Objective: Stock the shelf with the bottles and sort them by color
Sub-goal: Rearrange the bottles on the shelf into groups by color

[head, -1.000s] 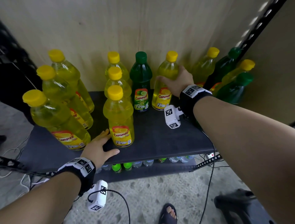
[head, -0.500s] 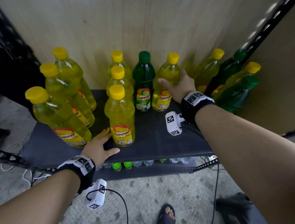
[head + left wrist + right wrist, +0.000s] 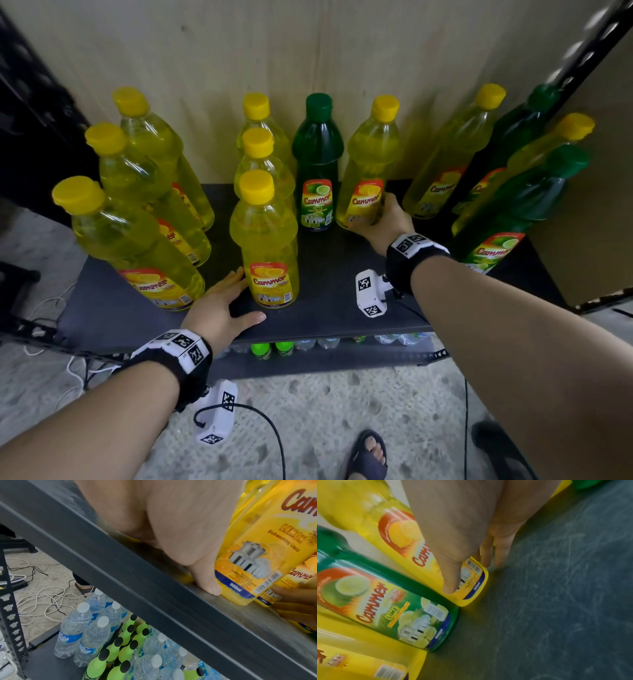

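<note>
Yellow and green dish-soap bottles stand on the dark shelf (image 3: 335,274). My right hand (image 3: 380,222) grips a yellow bottle (image 3: 371,164) low at its base in the back row. The thumb lies on the label and the fingers wrap its right side, as the right wrist view shows (image 3: 469,574). A green bottle (image 3: 317,161) stands just left of it, touching or nearly so (image 3: 385,601). My left hand (image 3: 222,308) rests flat on the shelf's front edge. Its thumb (image 3: 205,580) is against the base of the front yellow bottle (image 3: 263,240).
Three yellow bottles (image 3: 137,205) cluster at the left. Mixed yellow and green ones (image 3: 513,178) lean at the right by the rack post (image 3: 589,51). A wooden board backs the shelf. Water and green soda bottles (image 3: 102,642) fill the lower shelf. Cables lie on the floor.
My right hand has slid down the yellow bottle from its middle to its base. The left hand stays put on the shelf edge.
</note>
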{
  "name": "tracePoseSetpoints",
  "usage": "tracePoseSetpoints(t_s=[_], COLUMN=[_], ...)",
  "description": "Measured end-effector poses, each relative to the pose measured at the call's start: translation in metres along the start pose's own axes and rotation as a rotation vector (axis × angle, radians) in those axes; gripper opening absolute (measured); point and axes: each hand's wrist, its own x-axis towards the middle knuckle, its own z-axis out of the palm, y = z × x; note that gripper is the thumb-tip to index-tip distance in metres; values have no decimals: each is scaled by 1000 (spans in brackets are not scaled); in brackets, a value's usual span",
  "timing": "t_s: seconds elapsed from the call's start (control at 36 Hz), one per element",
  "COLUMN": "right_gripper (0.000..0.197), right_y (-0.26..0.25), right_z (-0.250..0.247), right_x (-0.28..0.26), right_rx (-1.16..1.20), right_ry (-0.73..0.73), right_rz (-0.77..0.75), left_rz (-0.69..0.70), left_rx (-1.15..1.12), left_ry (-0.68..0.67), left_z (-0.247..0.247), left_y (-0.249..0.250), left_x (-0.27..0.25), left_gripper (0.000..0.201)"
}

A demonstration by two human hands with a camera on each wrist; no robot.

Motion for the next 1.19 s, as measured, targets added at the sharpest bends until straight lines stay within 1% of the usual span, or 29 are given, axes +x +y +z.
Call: tracePoseSetpoints(t_s=[0.08,0.22,0.53,0.58,0.64,0.67,0.69,0.75,0.78,0.83,0.89,0.92,1.0,1.06,1.11,1.17,1.19], right_gripper=[82,68,69,74,84,86,84,70,61,45,35,34,45,57,66,65,65], right_y=[0,-5,-3,-3,-4,-6,-7,-15,-22,-42,-66,-78,-109,-124,-132,-135,-135], right_z=[11,18,17,14,10,8,6,0,-4,-14,-25,-29,-38,-42,-42,-40,-39], right_x=[4,11,9,6,1,-3,-8,-19,-25,-36,-42,-43,-40,-36,-31,-28,-27], right_rx=[11,-13,32,53,121,189,262,376,414,443,393,354,199,96,35,16,8], right_ry=[24,59,24,25,87,157,248,432,492,523,477,436,344,293,198,110,93], right_rz=[29,68,68,60,37,26,0,-112,-175,-291,-400,-441,-510,-515,-478,-448,-450], left_rz=[6,15,17,11,4,2,4,8,9,4,7,11,5,11,10,-7,-11], left_rx=[-7,-17,-37,-36,-32,-31,-33,-42,-45,-44,-37,-34,-25,-22,-11,1,7], left_ry=[3,12,27,30,32,31,29,28,28,29,30,31,26,17,8,-2,-5], left_z=[1,3,5,5,5,5,5,5,5,5,4,4,2,1,0,-2,-3], left_y=[-2,-6,-8,-7,-6,-6,-6,-7,-7,-7,-5,-4,-2,-1,1,5,6], left_x=[1,2,2,2,2,2,2,2,2,1,1,0,-1,-1,-2,-2,-2], left_gripper=[83,83,85,84,84,84,84,84,84,84,84,83,83,84,83,83,83])
